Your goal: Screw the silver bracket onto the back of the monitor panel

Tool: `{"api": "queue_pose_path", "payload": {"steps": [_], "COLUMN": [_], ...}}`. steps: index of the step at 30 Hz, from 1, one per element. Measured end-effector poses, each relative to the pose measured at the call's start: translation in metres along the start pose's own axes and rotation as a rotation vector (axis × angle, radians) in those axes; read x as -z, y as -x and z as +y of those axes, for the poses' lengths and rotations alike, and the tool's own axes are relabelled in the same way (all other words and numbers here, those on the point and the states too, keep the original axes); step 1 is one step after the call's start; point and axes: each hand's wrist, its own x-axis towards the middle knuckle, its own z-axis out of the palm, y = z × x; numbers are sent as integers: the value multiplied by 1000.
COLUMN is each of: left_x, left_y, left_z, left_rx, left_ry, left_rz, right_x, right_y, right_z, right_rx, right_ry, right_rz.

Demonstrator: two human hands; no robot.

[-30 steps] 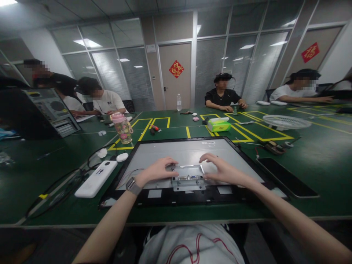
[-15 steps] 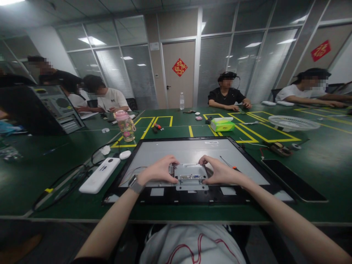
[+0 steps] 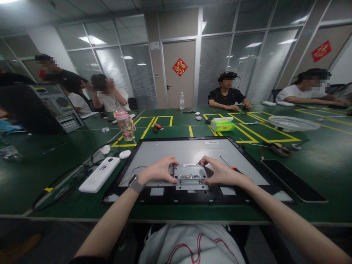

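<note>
A metal bracket with video ports [image 3: 191, 171] is gripped from both sides over a monitor panel [image 3: 162, 148] with a black frame. My left hand [image 3: 162, 169] holds its left side, thumb at the front and fingers at the back. On the right side, my right hand [image 3: 217, 171] grips it the same way. Whether the bracket rests on the panel or sits slightly above it, I cannot tell. A screwdriver [image 3: 233, 168] with an orange and black handle lies on the panel, partly hidden behind my right hand. Thin wires [image 3: 131, 172] run beside my left wrist.
Left of the panel lie a white power bank [image 3: 100, 175], a small white case [image 3: 125, 154] and black cables [image 3: 64, 183]. A pink-lidded bottle [image 3: 125, 126] stands behind them. To the right are a black phone-like slab [image 3: 293, 179] and a white fan grille [image 3: 293, 123]. A tissue pack [image 3: 223, 125] lies beyond.
My hands and the bracket have barely moved. Across the table at left, a person in a white shirt has raised both hands to the head.
</note>
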Motion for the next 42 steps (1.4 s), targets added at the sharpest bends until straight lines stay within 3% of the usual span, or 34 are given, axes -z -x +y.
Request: {"api": "queue_pose_path", "payload": {"steps": [3, 6, 8, 10, 12, 14, 16, 20, 23, 28, 32, 37, 42], "left_x": [0, 0, 0, -1, -1, -2, -3, -4, -3, 0, 0, -2, -1], "left_y": [1, 1, 1, 0, 0, -1, -1, -1, -1, 0, 0, -1, -1], "left_z": [-1, -3, -4, -6, -7, -9, -9, -9, -8, -4, -3, -8, -7], "left_rx": [12, 28, 35, 41, 45, 47, 45, 42, 50, 66, 59, 52, 58], "left_ry": [27, 45, 58, 71, 78, 82, 85, 80, 85, 95, 88, 93, 100], "left_rz": [-27, -41, -43, -49, -53, -52, -50, -49, -50, -64, -62, -59, -76], "right_x": [8, 23, 33, 38, 37, 34, 32, 37, 46, 55, 40, 11, 3], "right_y": [2, 18, 39, 64, 85, 98, 101, 85, 63, 15, -15, -15, -10], "right_z": [0, 9, 21, 36, 48, 55, 55, 40, 21, -10, -25, -35, -36], "right_rx": [-3, -16, -141, -315, -395, -376, -364, -237, -162, -130, -56, -17, -16], "right_ry": [-51, 29, 237, 472, 583, 559, 480, 225, -99, -461, -661, -661, -665], "right_rz": [6, 236, 406, 488, 455, 371, 366, 599, 727, 694, 648, 731, 725]}}
